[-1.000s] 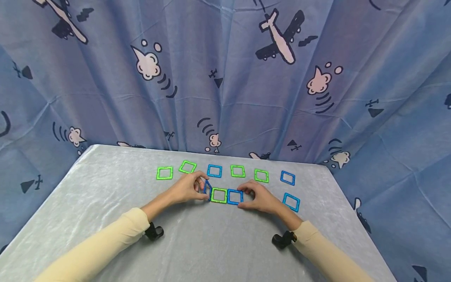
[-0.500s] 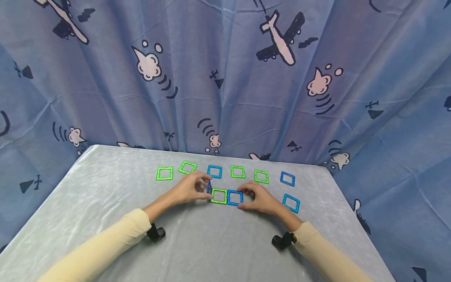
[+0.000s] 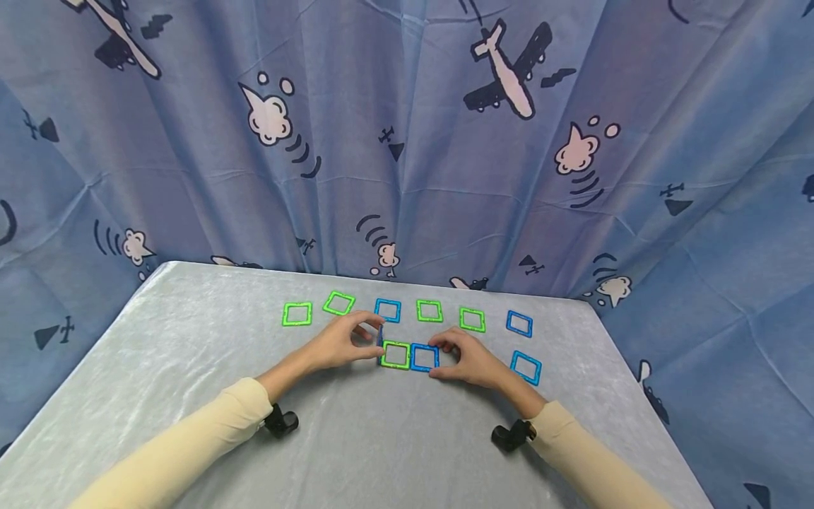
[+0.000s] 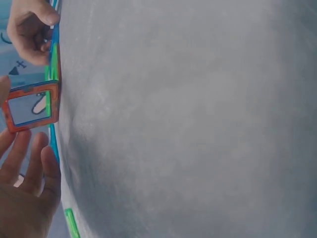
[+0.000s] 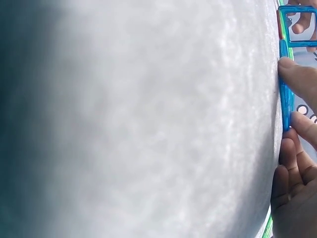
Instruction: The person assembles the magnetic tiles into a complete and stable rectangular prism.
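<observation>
At the middle of a table (image 3: 356, 459) spread with pale grey, softly sheened cloth (image 3: 191, 332), a person works on square frames, the curtain (image 3: 407, 106) side being 12 o'clock. The left hand (image 3: 340, 343) reaches in from 8 o'clock, thumb and a finger clamped on opposite edges of an upright frame (image 3: 380, 338), the other fingers spread apart. The right hand (image 3: 472, 357) reaches in from 4 o'clock, thumb and forefinger pinching the near and far edges of a flat blue frame (image 3: 424, 346), its other fingers bent. Both arms wear cream sleeves (image 3: 184, 438).

The frames look like smooth plastic, thin straight sides around hollow centres. The upright one stands at the 9 o'clock edge of a flat green frame (image 3: 396, 366), its plane running 12 to 6, edge-on to the head camera; it shows blue there, reddish in the left wrist view. The flat pair lies side by side along a 9-to-3 line, neither square having an evident long axis. Four other green frames (image 3: 429, 300) and three blue frames (image 3: 520, 314) lie from 10 round to 3 o'clock. The curtain hangs in folds, printed with aeroplanes (image 3: 505, 74).
</observation>
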Demonstrator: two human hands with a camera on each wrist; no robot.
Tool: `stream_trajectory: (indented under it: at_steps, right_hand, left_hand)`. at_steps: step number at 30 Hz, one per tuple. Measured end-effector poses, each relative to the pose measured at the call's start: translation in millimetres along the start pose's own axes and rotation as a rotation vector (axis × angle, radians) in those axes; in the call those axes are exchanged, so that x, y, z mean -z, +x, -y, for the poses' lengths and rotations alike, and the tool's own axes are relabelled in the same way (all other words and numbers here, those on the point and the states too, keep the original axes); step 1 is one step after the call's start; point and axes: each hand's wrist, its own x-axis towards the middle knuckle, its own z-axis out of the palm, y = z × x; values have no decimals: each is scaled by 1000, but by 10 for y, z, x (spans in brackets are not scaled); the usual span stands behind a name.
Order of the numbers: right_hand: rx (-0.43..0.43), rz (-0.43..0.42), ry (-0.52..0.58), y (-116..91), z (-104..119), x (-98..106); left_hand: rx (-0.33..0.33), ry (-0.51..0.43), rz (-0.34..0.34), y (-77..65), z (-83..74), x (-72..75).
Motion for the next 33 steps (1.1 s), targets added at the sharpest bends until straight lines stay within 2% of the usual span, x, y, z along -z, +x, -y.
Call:
stream_trajectory:
  at_steps: [6,16,24,29,33]
  right_hand:
    - [-1,3,-2,-1,3,4]
    - [2,7,17,-8,7,14]
    - [20,10,16,-3,-27,20]
    - [40,11,45,-19,-55,41]
    - [21,-9,98,-50,-62,85]
  left_hand:
    - [15,-7,-3,-1,12,-7]
    - [-5,12,-10,-11,8,-11]
    - [41,-6,-5,-6,8,-10]
    - [49,-5,-1,-4,8,-7]
    - [51,3,0,0,4,-6]
